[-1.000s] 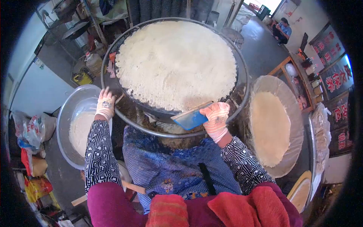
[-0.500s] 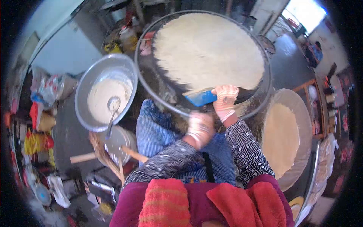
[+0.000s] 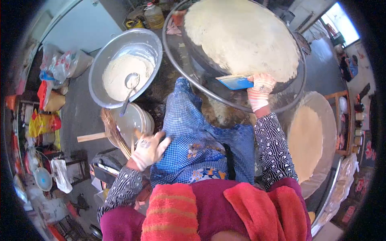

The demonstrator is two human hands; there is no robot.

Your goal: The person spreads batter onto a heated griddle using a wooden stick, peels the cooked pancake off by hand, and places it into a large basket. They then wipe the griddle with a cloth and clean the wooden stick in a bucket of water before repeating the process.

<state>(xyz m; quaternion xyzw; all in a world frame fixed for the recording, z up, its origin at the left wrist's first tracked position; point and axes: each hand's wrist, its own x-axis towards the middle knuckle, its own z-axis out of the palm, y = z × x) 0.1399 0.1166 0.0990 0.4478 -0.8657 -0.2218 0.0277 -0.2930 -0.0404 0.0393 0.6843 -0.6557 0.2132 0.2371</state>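
Note:
My right hand (image 3: pixel 261 86), in a pale striped glove, grips a blue scraper (image 3: pixel 237 82) by its end. The scraper is at the near edge of a wide sheet of pale batter (image 3: pixel 241 38), which covers a large round dark griddle (image 3: pixel 201 60). Low on the left, my gloved left hand (image 3: pixel 147 150) has its fingers apart beside my checked blue apron (image 3: pixel 181 116). Just beyond its fingertips, wooden handles stand at a white bucket (image 3: pixel 142 116). A metal basin (image 3: pixel 96 76) above the bucket holds pale batter and a ladle (image 3: pixel 132 81).
A metal ring (image 3: pixel 177 66) surrounds the griddle. On the right stands a wide round tray (image 3: pixel 327 140) with a pale flat sheet on it. A straw brush (image 3: pixel 114 130) leans against the bucket. Plastic bags (image 3: pixel 66 62) and an oil jug (image 3: pixel 154 16) stand farther off.
My left hand has swung left and down, from in front of my body to beside the bucket. My right hand still holds the scraper at the batter's near edge. The view has shifted.

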